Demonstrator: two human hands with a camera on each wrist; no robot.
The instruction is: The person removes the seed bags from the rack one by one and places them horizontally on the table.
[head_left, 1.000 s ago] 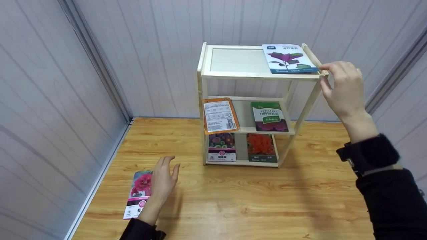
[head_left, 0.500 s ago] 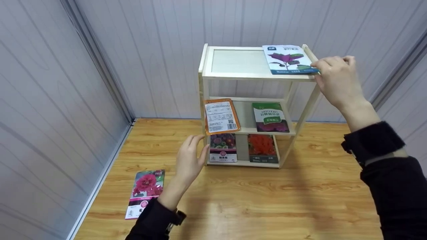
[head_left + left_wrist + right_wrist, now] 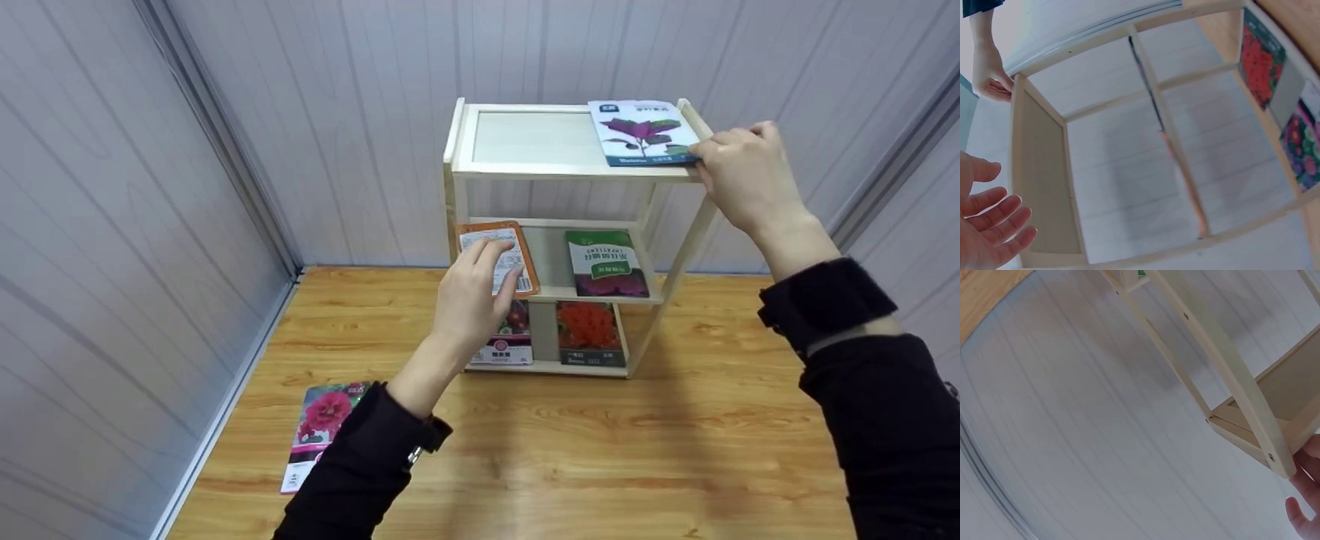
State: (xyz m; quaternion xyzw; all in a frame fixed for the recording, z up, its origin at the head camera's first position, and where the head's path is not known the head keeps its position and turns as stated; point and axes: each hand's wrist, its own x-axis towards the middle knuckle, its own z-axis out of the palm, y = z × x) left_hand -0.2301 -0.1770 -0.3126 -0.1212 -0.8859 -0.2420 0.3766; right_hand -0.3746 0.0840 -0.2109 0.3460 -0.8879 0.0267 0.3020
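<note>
My left hand [image 3: 476, 300] is raised before the left side of the wooden shelf rack [image 3: 577, 171], fingers spread and holding nothing. In the head view it overlaps an orange-edged seed packet [image 3: 529, 274] on the middle shelf; the left wrist view shows the fingers [image 3: 1008, 228] apart beside the top board. At the top shelf's front right corner is my right hand [image 3: 750, 176], fingertips bent at the lower right corner of a white seed packet [image 3: 641, 135] with a purple-leaved plant. I cannot tell whether it pinches the packet.
A green seed packet [image 3: 607, 262] lies on the middle shelf's right. Below stand a purple-flower packet [image 3: 517, 351] and a red-flower packet [image 3: 591, 334]. A pink-flower packet [image 3: 322, 416] lies on the wooden floor [image 3: 570, 465], partly behind my left sleeve. Panel walls [image 3: 360, 150] surround the rack.
My left hand has moved up and right, from beside the pink-flower packet to the rack. My right hand has shifted slightly left from the rack's corner post onto the white packet's corner.
</note>
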